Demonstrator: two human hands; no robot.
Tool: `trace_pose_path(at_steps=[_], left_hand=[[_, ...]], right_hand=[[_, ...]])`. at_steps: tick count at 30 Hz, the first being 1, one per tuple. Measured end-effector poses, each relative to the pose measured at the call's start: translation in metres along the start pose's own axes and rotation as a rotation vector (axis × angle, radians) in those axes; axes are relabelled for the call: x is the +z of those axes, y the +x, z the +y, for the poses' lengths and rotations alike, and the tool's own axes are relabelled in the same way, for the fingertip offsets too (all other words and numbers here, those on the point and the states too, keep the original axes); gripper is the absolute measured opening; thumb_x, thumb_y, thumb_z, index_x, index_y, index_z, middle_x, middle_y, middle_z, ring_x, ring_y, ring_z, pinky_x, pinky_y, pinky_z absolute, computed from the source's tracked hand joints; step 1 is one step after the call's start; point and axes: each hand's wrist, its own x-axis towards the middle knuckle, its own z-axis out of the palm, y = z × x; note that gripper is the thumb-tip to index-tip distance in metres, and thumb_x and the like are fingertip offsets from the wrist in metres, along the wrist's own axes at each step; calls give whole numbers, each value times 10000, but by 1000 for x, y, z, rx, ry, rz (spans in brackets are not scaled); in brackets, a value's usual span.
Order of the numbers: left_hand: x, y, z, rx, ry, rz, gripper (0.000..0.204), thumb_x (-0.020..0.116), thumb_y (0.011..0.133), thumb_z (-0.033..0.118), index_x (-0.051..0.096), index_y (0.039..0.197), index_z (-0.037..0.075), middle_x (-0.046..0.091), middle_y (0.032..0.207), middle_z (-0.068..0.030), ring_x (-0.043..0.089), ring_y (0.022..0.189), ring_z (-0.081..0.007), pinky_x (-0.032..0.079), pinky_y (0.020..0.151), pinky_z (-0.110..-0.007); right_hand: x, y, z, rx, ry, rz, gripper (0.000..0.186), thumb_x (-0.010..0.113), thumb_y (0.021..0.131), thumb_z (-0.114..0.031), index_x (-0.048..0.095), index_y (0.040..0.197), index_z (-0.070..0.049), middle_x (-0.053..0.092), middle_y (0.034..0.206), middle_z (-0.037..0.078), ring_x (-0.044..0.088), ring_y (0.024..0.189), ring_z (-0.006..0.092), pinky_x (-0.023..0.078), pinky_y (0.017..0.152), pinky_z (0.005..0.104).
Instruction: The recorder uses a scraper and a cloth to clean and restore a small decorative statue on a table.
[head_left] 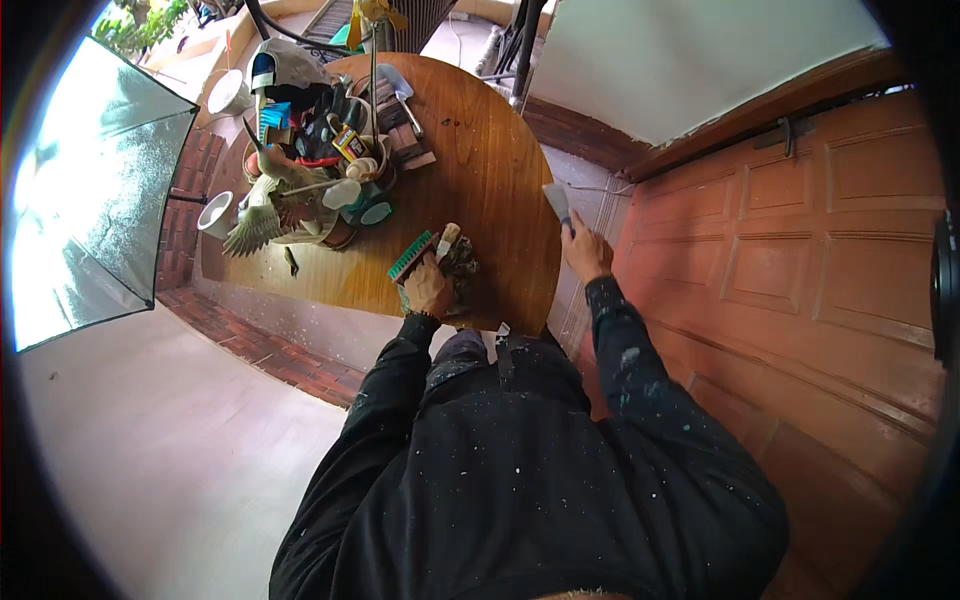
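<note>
My left hand [428,292] is closed around a scrub brush [411,256] with green bristles, low over the near edge of the table. Just right of it lie a paintbrush [449,240] with pale bristles and a dark, crumpled rag [461,265]. Beyond the table's right edge, my right hand [588,252] grips a putty knife [557,201] by its dark handle. The wide grey blade points up and away from me, and nothing touches it.
The wooden table [490,150] holds a cluttered heap at the left, with a bird figure [280,190], a cap [288,65] and wood blocks [408,145]. A white cup [215,214] sits beside it. A silver umbrella [100,190] stands left; a panelled door [770,250] is right.
</note>
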Motion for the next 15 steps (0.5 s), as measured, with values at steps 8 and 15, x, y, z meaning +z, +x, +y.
trace_pose_path(at_steps=[8,15], left_hand=[[6,-2,-9,-46,27,-22,495,735,782,211,503,1189,49,665,1027,-224,652,937,-430,534,779,-530],[11,7,-12,-16,18,-56,581,749,770,233,479,1246,39,666,1032,-259,650,947,-442,529,788,-530]], right_hand=[[15,-26,1,0,-22,-21,480,485,975,-376,528,1405,-165,706,1012,235,679,918,434,530,777,549],[16,14,8,-70,-7,107,472,484,974,-352,543,1379,-118,710,1049,218,681,940,420,542,772,518]])
